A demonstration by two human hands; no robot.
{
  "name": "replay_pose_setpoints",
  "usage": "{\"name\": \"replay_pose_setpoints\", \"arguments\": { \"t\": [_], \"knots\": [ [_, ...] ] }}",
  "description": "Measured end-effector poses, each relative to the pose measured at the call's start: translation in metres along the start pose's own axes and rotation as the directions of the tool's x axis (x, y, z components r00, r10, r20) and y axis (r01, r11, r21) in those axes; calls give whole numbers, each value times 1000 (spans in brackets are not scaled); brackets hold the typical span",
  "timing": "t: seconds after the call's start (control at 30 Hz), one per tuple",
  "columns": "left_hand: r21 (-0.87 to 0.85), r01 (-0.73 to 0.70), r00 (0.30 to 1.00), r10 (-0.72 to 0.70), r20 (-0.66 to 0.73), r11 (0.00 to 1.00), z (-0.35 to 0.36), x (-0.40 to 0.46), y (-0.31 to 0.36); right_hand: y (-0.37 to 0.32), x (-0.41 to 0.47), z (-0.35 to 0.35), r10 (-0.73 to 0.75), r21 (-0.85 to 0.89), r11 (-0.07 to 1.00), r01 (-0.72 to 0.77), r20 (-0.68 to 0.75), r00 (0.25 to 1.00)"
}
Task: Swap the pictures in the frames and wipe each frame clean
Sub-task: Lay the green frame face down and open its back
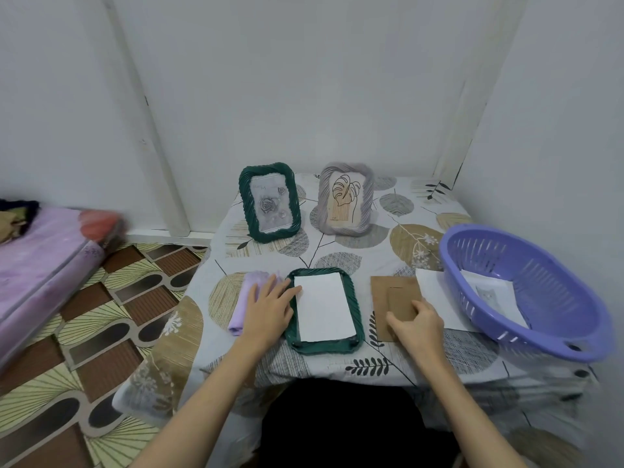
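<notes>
Head view: basket (526, 292) beside backing board (396, 298).

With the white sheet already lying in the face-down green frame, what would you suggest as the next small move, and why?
Probably lift the brown cardboard backing board with the right hand and lay it over the white paper sheet in the face-down dark green woven frame. The right hand already rests on the board, the sheet sits uncovered in the frame, and the left hand steadies the frame's left edge.

Dark green frame (324, 342) holding white paper (323, 305); lilac cloth (248, 298); purple basket (526, 288); leaf-patterned tablecloth (398, 251).
</notes>
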State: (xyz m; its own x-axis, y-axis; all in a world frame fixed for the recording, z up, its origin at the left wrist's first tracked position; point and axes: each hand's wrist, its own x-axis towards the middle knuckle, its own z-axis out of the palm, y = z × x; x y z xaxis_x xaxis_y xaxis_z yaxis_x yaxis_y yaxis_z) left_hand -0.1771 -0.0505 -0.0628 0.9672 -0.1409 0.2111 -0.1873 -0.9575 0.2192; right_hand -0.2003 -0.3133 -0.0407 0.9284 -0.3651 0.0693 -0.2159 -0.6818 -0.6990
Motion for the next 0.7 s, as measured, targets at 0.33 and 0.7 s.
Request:
{"name": "replay_pose_setpoints", "arguments": {
  "t": [0.33, 0.7],
  "knots": [
    [-156, 59, 998, -61, -12, 986, -3, 0, 3, 4, -9, 20, -172, -208, 961, 184, 75, 982],
    [-145, 120, 984, -98, 146, 982, -5, -5, 18, -18, -30, 44, -422, -190, 837, 513, 373, 826]
  ]
}}
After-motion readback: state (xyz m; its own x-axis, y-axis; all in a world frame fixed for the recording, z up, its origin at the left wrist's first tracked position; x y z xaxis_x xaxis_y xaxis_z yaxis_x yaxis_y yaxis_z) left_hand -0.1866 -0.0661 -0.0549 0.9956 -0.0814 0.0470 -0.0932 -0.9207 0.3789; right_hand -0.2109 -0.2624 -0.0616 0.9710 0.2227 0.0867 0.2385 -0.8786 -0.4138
